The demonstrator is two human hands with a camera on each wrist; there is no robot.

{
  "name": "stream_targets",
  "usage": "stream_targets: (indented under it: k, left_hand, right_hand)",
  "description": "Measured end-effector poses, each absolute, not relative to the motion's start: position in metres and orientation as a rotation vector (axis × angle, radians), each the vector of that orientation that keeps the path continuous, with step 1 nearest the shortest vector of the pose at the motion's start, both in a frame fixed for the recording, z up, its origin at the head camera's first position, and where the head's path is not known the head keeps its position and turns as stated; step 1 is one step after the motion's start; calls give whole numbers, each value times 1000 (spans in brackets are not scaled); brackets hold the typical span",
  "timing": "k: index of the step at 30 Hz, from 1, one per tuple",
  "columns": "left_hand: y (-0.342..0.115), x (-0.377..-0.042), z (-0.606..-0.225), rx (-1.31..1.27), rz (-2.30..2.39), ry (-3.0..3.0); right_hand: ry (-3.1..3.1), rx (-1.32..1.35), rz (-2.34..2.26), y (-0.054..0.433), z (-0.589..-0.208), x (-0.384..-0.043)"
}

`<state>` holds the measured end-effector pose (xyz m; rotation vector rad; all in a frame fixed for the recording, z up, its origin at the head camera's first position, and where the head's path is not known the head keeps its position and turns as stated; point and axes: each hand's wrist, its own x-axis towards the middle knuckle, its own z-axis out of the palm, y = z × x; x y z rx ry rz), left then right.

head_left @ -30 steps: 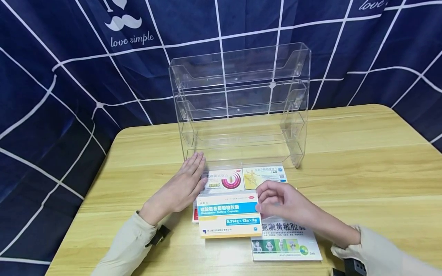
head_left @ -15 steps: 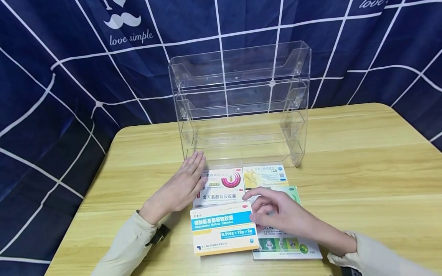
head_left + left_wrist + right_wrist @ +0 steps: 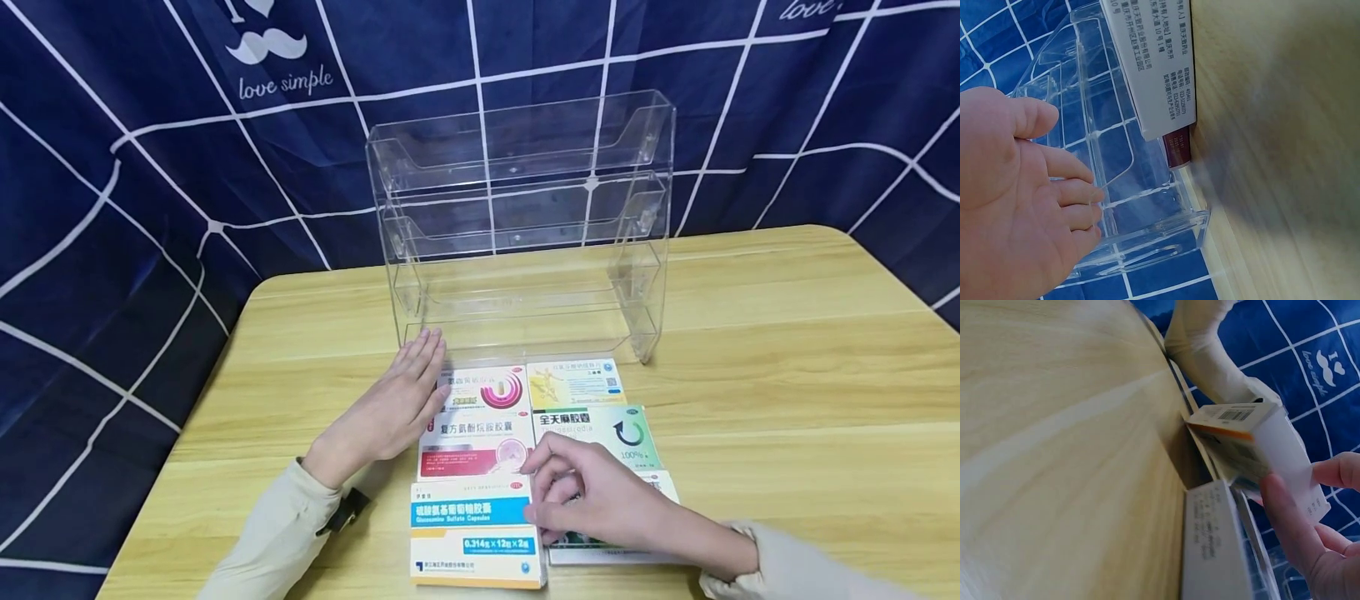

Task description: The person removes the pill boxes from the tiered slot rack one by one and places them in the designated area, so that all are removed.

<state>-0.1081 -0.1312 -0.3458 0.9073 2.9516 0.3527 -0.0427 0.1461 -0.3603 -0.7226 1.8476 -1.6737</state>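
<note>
My right hand (image 3: pixel 592 496) pinches the right edge of a white medicine box (image 3: pixel 465 510) with a blue band and orange trim. In the right wrist view this box (image 3: pixel 1285 456) is tilted, with a thumb on one face and a finger against another. My left hand (image 3: pixel 393 404) lies with straight fingers along the left side of a pink-ringed box (image 3: pixel 480 390), fingertips near the clear rack's lower left corner. Just beyond the held box is a white and red box (image 3: pixel 472 442). The left wrist view shows the left palm (image 3: pixel 1016 200) with its fingers together.
A clear acrylic tiered rack (image 3: pixel 525 292) stands behind the boxes on the wooden table (image 3: pixel 780 375). On the right lie a yellow and white box (image 3: pixel 573 382), a green and white box (image 3: pixel 600 433) and another white box (image 3: pixel 622 556), partly covered by the right hand. A blue checked cloth (image 3: pixel 547 67) hangs behind.
My right hand has drawn the blue-banded box toward the front edge and slightly left, uncovering the white and red box and the green and white one. The left hand stays put.
</note>
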Motion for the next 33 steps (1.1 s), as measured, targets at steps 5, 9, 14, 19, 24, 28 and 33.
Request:
stream_targets:
  k: [5, 9, 14, 19, 24, 28, 33]
  left_hand:
    - [-131, -107, -346, 892, 361, 2939]
    - [-131, -107, -346, 891, 360, 2941]
    - [-131, -108, -347, 916, 358, 2943]
    - [-132, -109, -347, 911, 358, 2948]
    - [-132, -109, -347, 906, 368, 2955]
    - [-131, -108, -347, 911, 378, 2949]
    - [-131, -108, -348, 920, 369, 2955]
  right_hand:
    - [1827, -690, -1672, 143, -365, -40]
    - [1886, -728, -1642, 143, -365, -39]
    - [2399, -949, -1330, 144, -358, -31]
    - [2682, -1355, -703, 135, -347, -18]
    - [2599, -1845, -272, 114, -352, -11]
    - [2577, -1969, -75, 102, -361, -7]
    - [2597, -2015, 19, 96, -370, -4]
